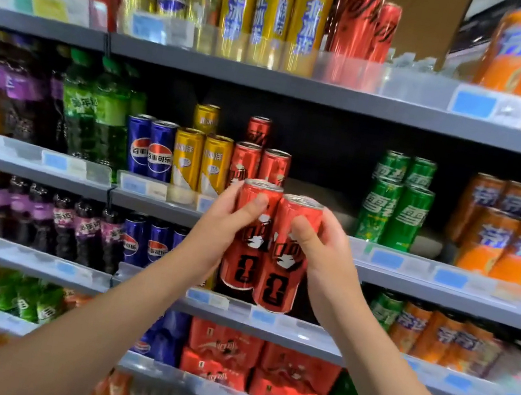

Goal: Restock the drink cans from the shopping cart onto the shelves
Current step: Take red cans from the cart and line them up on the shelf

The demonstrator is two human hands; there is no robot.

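I hold two tall red cola cans upright and side by side in front of the shelves. My left hand (222, 225) grips the left red can (244, 253), thumb across its front. My right hand (325, 254) grips the right red can (281, 270) the same way. Both cans hang in the air just before the second shelf (281, 229), right below a small group of matching red cans (259, 164) that stands on it. To the right of that group the shelf shows a bare stretch (321, 197). The shopping cart is out of view.
On the same shelf stand blue cola cans (150, 152) and yellow cans (201, 160) to the left, green cans (396, 210) and orange cans (505, 240) to the right. Clear plastic rails front every shelf edge. Red multipacks (257, 367) fill a lower shelf; tall cans line the top one.
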